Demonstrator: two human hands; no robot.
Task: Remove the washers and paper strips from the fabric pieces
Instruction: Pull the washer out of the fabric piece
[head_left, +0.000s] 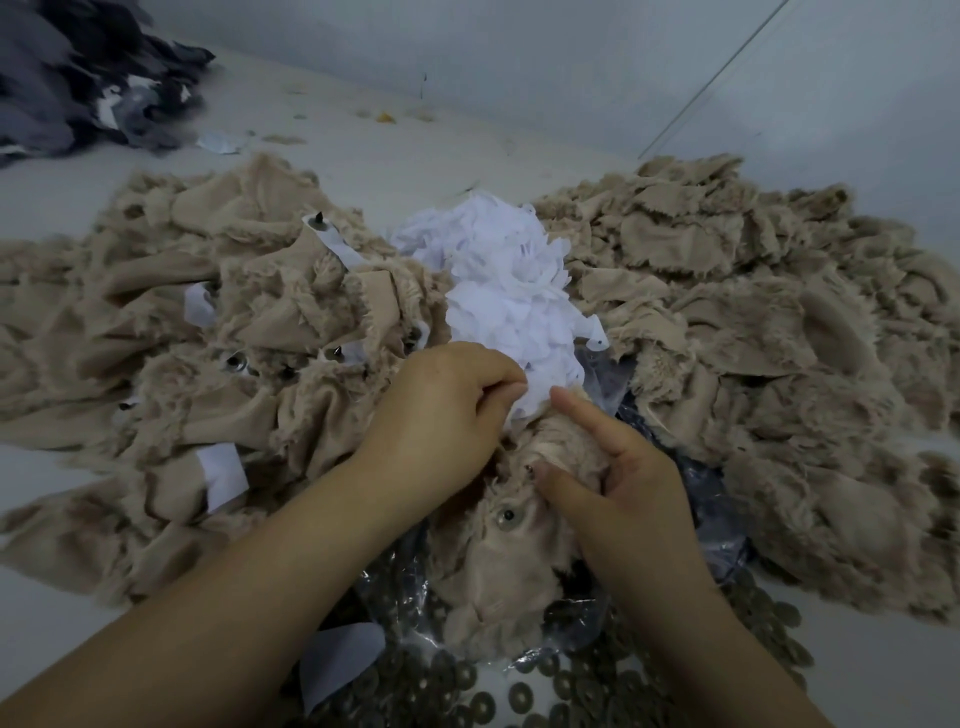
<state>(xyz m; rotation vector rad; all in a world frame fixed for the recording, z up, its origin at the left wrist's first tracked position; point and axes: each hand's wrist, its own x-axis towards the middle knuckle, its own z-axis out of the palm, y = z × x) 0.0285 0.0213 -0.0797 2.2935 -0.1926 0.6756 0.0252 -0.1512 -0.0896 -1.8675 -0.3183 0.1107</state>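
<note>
At the centre of the frame the left hand (441, 410) pinches a white paper strip (527, 402) between thumb and curled fingers, right at the near edge of the heap of discarded paper strips (509, 286). The right hand (618, 488) grips the tan furry fabric piece (498, 566) being worked on, its thumb pressing beside a small dark stud (530, 469) and its forefinger stretched up toward the strip. A second stud with a clear eye-like washer (506, 516) sits lower on the same piece, not yet removed.

The step in hand appears to be drawing the strip off the fabric. To do it well, the right hand should likely keep the fabric pinned close to the stud so the pile does not stretch, while the left pulls the strip straight away rather than sideways, since thin paper would probably tear and leave a scrap behind. The freed strip then belongs on the white heap just above.

A pile of fabric with studs and strips (208, 338) fills the left of the frame, apparently still to be stripped; a pile of plain fabric pieces (753, 322) fills the right. Loose round washers (519, 696) lie scattered along the bottom edge, around a clear plastic bag (711, 499) under the work. Dark grey fabric (78, 78) sits at the upper left on the pale tabletop (363, 140).
</note>
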